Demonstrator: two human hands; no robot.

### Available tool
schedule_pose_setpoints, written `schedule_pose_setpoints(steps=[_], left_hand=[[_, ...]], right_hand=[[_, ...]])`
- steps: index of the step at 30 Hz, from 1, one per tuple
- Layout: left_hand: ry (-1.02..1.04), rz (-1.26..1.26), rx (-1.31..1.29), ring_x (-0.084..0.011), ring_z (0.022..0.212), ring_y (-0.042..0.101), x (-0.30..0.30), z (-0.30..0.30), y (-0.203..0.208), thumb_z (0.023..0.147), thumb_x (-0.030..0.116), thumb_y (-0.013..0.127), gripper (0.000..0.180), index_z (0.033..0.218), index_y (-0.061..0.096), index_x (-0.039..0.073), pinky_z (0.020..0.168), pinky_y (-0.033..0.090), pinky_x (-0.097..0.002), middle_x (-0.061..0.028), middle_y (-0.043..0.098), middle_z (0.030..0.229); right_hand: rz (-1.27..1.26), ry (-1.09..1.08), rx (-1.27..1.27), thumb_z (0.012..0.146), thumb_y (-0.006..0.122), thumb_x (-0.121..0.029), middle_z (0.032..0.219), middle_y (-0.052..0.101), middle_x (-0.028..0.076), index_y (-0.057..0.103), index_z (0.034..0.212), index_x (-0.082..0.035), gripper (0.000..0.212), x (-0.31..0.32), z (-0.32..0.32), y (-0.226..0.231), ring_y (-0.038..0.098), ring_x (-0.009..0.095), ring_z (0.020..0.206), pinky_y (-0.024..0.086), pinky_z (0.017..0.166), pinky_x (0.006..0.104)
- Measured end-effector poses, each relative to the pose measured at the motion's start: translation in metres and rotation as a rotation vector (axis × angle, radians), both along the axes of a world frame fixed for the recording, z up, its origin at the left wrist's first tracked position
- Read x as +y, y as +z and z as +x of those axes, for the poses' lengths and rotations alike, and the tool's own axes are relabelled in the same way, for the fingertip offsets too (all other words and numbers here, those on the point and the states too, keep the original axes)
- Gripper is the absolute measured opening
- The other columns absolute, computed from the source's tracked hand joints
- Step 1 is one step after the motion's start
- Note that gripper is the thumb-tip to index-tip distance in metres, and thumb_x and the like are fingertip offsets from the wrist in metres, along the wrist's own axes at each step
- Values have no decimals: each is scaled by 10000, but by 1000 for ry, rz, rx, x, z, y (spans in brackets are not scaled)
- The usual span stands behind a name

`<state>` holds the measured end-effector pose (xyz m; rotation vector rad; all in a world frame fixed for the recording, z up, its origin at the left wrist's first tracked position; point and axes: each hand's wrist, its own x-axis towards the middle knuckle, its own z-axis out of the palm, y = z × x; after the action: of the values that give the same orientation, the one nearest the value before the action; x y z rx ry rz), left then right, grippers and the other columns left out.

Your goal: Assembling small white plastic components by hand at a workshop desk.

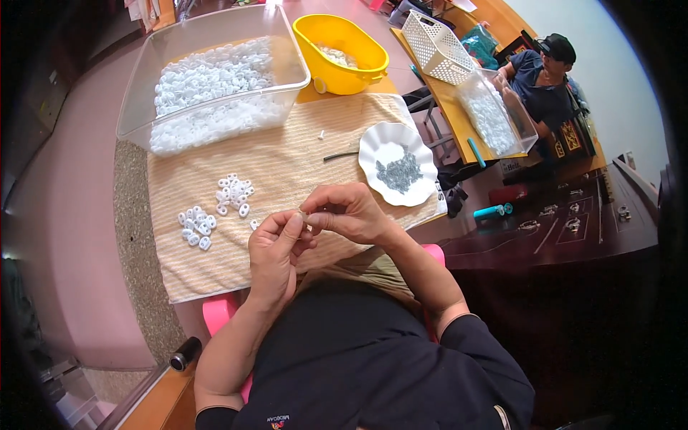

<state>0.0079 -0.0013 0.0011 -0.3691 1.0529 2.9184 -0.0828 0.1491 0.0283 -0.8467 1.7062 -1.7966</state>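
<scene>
My left hand (276,247) and my right hand (351,215) meet above the near part of the striped cloth. Thumbs and fingers of both are pinched together at one spot; whatever sits between them is tiny and mostly covered by the fingertips. Just left of my left hand, a single small white plastic piece (254,225) lies on the cloth. Farther left are two loose piles of oval white plastic pieces with holes, a nearer pile (196,226) and a farther pile (233,193). A white scalloped plate (369,154) holds many small grey metal bits (400,172), right of my hands.
A large clear bin (215,115) of white pieces and a yellow tub (308,36) stand at the back of the cloth (287,150). A dark thin rod (340,155) touches the plate's side. At another table, a person (541,82) works beside a clear box (527,132).
</scene>
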Motion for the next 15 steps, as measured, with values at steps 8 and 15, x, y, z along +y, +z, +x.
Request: schedule_pose_setpoints(steps=[8,15], left_hand=[[-21,-73,19,-114,732,637,0,1,5,939,145,592,127,988,586,27,658,563,-263,-54,646,851],[-67,-7,-31,-134,749,644,-2,1,3,930,138,603,119,983,597,31,692,565,-276,-69,656,855]], right_hand=[[-16,-11,23,874,651,-13,878,640,41,661,985,13,114,3,0,-2,610,96,805,507,706,230],[64,-30,155,852,663,9,910,650,82,667,963,31,113,7,0,0,607,141,857,480,748,261]])
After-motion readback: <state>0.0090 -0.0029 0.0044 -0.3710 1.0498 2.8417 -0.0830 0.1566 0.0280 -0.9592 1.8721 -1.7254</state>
